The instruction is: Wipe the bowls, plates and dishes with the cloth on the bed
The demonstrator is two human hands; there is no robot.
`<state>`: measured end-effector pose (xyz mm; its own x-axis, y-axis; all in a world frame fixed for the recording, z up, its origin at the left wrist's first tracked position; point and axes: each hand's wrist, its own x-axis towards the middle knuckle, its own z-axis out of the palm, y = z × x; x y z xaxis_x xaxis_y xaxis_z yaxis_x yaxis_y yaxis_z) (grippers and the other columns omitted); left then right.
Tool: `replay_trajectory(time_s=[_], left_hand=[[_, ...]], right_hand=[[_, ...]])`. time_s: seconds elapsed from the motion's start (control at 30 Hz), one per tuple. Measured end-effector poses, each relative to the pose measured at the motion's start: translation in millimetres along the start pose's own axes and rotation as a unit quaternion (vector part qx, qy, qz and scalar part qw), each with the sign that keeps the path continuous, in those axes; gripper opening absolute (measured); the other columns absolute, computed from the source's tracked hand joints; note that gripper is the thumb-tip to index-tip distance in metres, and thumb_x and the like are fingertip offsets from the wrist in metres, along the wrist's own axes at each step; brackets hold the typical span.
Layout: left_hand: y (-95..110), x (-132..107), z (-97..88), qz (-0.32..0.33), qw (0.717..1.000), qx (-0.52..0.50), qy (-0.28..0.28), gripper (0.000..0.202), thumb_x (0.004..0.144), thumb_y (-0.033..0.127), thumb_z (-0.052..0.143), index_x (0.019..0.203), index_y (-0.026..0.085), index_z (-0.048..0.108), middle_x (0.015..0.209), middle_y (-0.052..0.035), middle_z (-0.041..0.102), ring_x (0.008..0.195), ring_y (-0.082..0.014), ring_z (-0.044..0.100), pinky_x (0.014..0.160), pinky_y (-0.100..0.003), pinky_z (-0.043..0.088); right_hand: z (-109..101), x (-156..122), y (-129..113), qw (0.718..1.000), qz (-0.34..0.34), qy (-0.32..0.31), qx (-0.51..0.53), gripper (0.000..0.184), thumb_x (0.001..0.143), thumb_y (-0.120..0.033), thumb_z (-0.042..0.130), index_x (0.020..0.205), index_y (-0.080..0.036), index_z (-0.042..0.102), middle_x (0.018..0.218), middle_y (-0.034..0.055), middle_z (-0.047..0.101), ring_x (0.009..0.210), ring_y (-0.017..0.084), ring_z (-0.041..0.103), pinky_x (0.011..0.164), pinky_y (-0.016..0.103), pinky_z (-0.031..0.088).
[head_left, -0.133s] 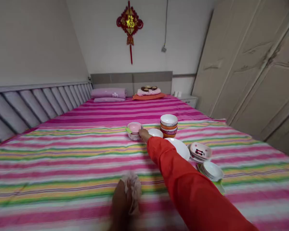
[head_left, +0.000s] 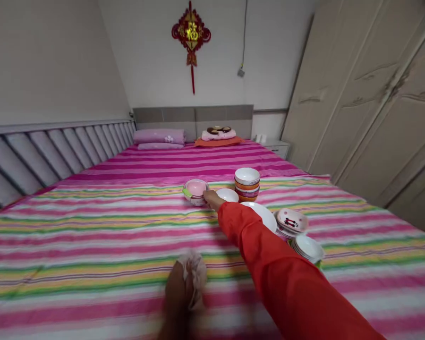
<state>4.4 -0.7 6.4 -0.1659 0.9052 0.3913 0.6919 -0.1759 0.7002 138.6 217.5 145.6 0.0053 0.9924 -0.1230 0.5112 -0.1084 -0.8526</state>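
My right hand [head_left: 213,198], in a red sleeve, reaches far over the bed, its fingers closed at the right rim of a small bowl stack. On top is a pink bowl [head_left: 196,188], nested in a white patterned bowl [head_left: 196,202]; a bright green piece [head_left: 187,192] shows at its left side. My left hand [head_left: 179,283], somewhat blurred, is near the bottom and grips a crumpled whitish cloth [head_left: 197,278]. Right beside my right hand sits a shallow white bowl [head_left: 227,195]. My sleeve partly covers a large white plate [head_left: 264,215].
A tall stack of bowls [head_left: 247,177] stands behind the plate. To the right are stacked square dishes [head_left: 292,220] and small white dishes [head_left: 310,248]. A striped sheet [head_left: 92,245] covers the bed, with a rail [head_left: 56,146] at left and folded bedding [head_left: 159,137] at the headboard.
The view has shifted very slightly, with the dishes sitting a little further left. Both hands stay nearly where they were.
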Motion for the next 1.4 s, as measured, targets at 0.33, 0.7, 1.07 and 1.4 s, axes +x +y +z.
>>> replay_trajectory(time_s=[0.33,0.7,1.07,1.4], left_hand=[[-3,2,2.5,0.064,0.994,0.045,0.071,0.025,0.091,0.036,0.035,0.08,0.023,0.053,0.07,-0.0045,0.062,0.07,-0.0197,0.062,0.065,-0.03,0.048],[4,2,1.4,0.009,0.993,0.033,0.114,0.025,0.089,0.036,0.034,0.075,0.023,0.05,0.069,-0.0055,0.06,0.068,-0.0203,0.059,0.061,-0.03,0.043],[6,3,0.9,0.023,0.992,0.06,0.108,0.026,0.09,0.036,0.033,0.068,0.025,0.043,0.062,-0.0031,0.053,0.063,-0.0199,0.054,0.06,-0.03,0.04],[4,3,0.8,0.03,0.992,0.069,0.103,0.023,0.088,0.033,0.035,0.068,0.025,0.042,0.062,-0.0028,0.052,0.061,-0.0191,0.052,0.059,-0.03,0.038]], right_hand=[[-27,-80,28,0.982,0.103,-0.15,0.05,0.036,0.093,-0.037,0.042,0.064,-0.017,0.05,0.042,-0.0037,0.045,0.031,0.006,0.031,0.031,0.017,0.022],[-32,-149,78,0.974,0.104,-0.203,0.011,0.039,0.091,-0.027,0.041,0.055,-0.016,0.05,0.042,-0.0029,0.047,0.031,0.005,0.032,0.034,0.018,0.022],[-26,-173,88,0.993,-0.071,0.019,-0.093,0.023,0.089,-0.034,0.053,0.081,-0.015,0.063,0.081,0.0074,0.066,0.075,0.015,0.057,0.061,0.023,0.036],[19,-185,63,0.895,-0.312,-0.034,-0.318,0.049,0.077,-0.055,0.066,0.097,-0.01,0.068,0.11,0.0151,0.064,0.122,0.031,0.043,0.101,0.04,0.027]])
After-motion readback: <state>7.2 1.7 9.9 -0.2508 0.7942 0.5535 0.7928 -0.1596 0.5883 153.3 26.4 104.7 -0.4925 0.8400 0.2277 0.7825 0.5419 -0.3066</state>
